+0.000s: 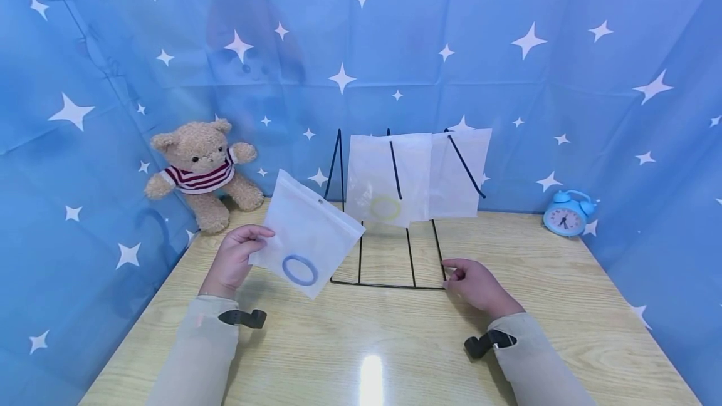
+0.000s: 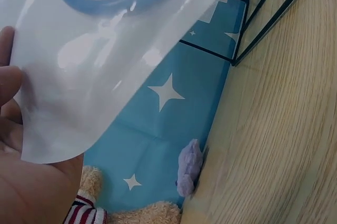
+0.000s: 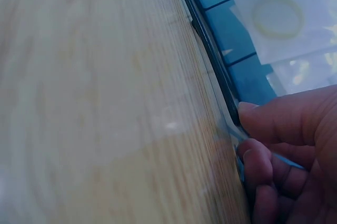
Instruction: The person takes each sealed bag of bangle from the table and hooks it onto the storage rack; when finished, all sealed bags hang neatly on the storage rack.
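In the head view my left hand (image 1: 239, 254) pinches the left edge of a frosted plastic zip bag (image 1: 310, 224) with thumb and fingers. A blue ring (image 1: 285, 262) lies inside it, low down, and the bag tilts above the table. My right hand (image 1: 474, 284) is at the front right corner of a black wire rack (image 1: 389, 286); thumb and curled fingers grip that corner in the right wrist view. Two similar bags hang on the rack's prongs: the middle one (image 1: 372, 168) holds a yellow ring (image 1: 372, 207), while the right one (image 1: 465, 187) shows no ring. The left prong carries no bag.
A teddy bear (image 1: 205, 177) in a striped shirt sits at the back left. Toward the back right stands a blue alarm clock (image 1: 566, 218). Behind the wooden table (image 1: 316, 349) hangs a blue star-patterned cloth (image 1: 395, 36). A small purple fuzzy object (image 2: 189, 167) shows in the left wrist view.
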Demonstrator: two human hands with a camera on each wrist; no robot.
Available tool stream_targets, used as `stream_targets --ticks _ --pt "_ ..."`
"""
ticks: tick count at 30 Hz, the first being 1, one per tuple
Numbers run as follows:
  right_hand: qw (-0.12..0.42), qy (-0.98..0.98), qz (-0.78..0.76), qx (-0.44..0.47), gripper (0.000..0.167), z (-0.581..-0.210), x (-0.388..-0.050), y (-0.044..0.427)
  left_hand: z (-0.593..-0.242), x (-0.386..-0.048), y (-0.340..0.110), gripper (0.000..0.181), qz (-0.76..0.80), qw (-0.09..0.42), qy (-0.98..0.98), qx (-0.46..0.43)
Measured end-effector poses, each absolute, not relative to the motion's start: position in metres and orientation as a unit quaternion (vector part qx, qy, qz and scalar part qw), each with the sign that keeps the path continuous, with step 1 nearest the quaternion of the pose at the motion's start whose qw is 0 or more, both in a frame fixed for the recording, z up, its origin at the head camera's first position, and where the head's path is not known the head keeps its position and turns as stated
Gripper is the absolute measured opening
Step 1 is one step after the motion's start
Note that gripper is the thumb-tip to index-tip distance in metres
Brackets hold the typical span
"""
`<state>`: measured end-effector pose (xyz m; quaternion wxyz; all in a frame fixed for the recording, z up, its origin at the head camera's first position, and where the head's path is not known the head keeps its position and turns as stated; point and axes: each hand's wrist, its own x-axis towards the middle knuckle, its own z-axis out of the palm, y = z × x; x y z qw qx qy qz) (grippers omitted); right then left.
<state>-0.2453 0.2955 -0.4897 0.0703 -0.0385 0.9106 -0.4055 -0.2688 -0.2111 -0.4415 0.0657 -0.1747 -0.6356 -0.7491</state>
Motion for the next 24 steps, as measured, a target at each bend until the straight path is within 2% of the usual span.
stream_targets --ticks 24 --pt "0.069 0.910 -0.406 -0.040 0.057 -0.4916 -0.2463 0.2963 -0.4402 -0.2698 -0.2094 0.052 -0.742 0.048 -0.647 -0.165"
